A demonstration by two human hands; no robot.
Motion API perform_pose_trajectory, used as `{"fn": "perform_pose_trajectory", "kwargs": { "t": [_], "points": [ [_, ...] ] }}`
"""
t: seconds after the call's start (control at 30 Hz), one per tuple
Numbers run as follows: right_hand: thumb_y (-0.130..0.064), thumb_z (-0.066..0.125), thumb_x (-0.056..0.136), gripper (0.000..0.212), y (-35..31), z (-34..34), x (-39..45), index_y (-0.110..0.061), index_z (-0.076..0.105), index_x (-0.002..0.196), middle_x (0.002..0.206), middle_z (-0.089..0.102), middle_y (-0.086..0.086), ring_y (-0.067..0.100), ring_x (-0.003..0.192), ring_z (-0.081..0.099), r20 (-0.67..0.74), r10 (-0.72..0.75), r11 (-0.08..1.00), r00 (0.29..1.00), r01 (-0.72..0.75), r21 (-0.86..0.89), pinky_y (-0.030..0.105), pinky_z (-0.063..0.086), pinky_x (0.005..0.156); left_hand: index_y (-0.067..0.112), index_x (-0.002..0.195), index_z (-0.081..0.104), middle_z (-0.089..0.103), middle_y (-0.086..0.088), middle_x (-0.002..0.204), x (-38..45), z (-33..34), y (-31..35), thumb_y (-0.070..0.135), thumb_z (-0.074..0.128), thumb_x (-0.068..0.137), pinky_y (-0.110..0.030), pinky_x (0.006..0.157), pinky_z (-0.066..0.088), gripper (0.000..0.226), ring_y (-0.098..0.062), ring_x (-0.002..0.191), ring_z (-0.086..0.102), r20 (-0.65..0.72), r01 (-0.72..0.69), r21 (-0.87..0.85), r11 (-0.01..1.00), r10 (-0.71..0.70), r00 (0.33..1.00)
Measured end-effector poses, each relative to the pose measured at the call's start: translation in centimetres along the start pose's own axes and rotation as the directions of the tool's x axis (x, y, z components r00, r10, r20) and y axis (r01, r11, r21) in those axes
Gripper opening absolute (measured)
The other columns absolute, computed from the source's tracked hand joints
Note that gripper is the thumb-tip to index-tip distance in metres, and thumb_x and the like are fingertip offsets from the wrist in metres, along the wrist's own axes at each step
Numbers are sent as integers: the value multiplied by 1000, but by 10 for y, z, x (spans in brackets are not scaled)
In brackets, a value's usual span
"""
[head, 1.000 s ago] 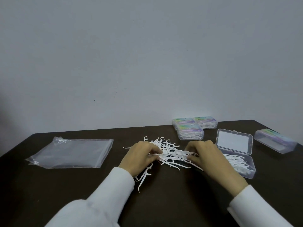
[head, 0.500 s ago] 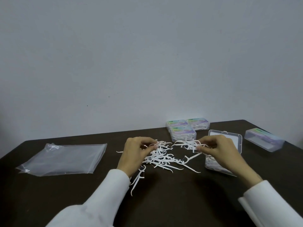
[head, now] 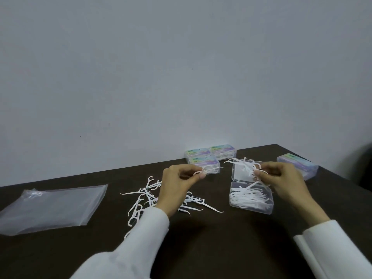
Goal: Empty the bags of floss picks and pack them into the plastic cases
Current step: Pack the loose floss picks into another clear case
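Head view: both hands are raised above the table [head: 201,248]. A single pick [head: 209,170] is pinched by the left hand [head: 177,186] at the fingertips, held in front of the closed cases [head: 209,158] at the back edge. A small bunch [head: 244,166] of picks is pinched by the right hand [head: 281,180] over the lid of the open case [head: 251,195], whose tray is already partly filled with picks. The loose pile [head: 149,196] is seen on the table under and left of the left wrist. The emptied bag [head: 54,206] lies flat at the far left, and one more closed case [head: 298,165] sits at the far right.

Compared with half a second ago, the left hand has been lifted off the pile with one pick taken up, and the right hand with its bunch has been carried further right, from the gap beside the pile to a spot over the open case. The pile looks thinner on its right side.
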State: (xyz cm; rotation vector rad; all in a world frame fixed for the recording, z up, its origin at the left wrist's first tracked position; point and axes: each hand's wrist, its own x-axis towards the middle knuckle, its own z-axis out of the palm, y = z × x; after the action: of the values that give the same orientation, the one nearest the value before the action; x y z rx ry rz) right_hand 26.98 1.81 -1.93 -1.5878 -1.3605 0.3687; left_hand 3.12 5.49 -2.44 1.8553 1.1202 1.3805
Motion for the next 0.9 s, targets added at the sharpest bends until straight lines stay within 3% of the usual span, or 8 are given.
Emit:
{"fn": "perform_pose_trajectory", "kwargs": {
  "t": [0.13, 0.3, 0.43, 0.5, 0.77, 0.9],
  "points": [
    [-12, 65, 84, 30, 12, 0, 3, -4, 64, 113, 104, 68, 12, 12, 80, 60, -66, 48, 999, 997, -47, 12, 17, 46, 62, 30, 76, 73, 71, 14, 74, 3, 18, 5, 18, 79, 73, -14, 73, 52, 14, 1, 72, 65, -2, 10, -68, 998, -10, 1000],
    [-13, 66, 83, 28, 17, -1, 3, -7, 66, 110, 106, 66, 8, 14, 89, 58, 39, 56, 998, 998, -55, -41, 20, 45, 66, 26, 78, 76, 70, 17, 72, 5, 41, 10, 17, 78, 74, -10, 69, 47, 11, 4, 71, 63, 57, -4, -78, 997, 8, 998],
    [-13, 65, 84, 25, 20, -8, 3, -11, 67, 109, 103, 63, 2, 2, 81, 54, 122, 16, 992, 992, -1, -123, 12, 42, 66, 19, 85, 76, 68, 22, 72, 5, 55, 16, 16, 76, 76, -6, 68, 46, 10, 7, 72, 62, 95, -29, -75, 997, 36, 995],
    [-14, 65, 84, 22, 22, -11, 2, -13, 68, 106, 99, 61, -2, 0, 77, 52, 177, -3, 983, 984, 35, -180, 10, 40, 61, 21, 86, 76, 67, 22, 74, 6, 59, 17, 16, 76, 77, -6, 69, 46, 11, 8, 74, 61, 107, -25, -74, 997, 33, 994],
    [-13, 64, 86, 20, 24, -14, 3, -16, 70, 105, 102, 66, -1, 1, 79, 55, 285, -39, 949, 958, 124, -289, 10, 43, 64, 33, 80, 71, 66, 24, 74, 11, 68, 14, 17, 74, 79, -6, 70, 47, 16, 7, 77, 61, 117, -17, -63, 998, 25, 993],
    [-10, 60, 88, 22, 23, -14, 3, -16, 68, 108, 104, 65, -1, -2, 78, 52, 316, -62, 938, 947, 164, -307, 10, 42, 62, 22, 87, 75, 67, 20, 78, 12, 74, 14, 16, 74, 78, -5, 69, 46, 11, 8, 77, 61, 118, -13, -67, 998, 21, 993]
  ]
}}
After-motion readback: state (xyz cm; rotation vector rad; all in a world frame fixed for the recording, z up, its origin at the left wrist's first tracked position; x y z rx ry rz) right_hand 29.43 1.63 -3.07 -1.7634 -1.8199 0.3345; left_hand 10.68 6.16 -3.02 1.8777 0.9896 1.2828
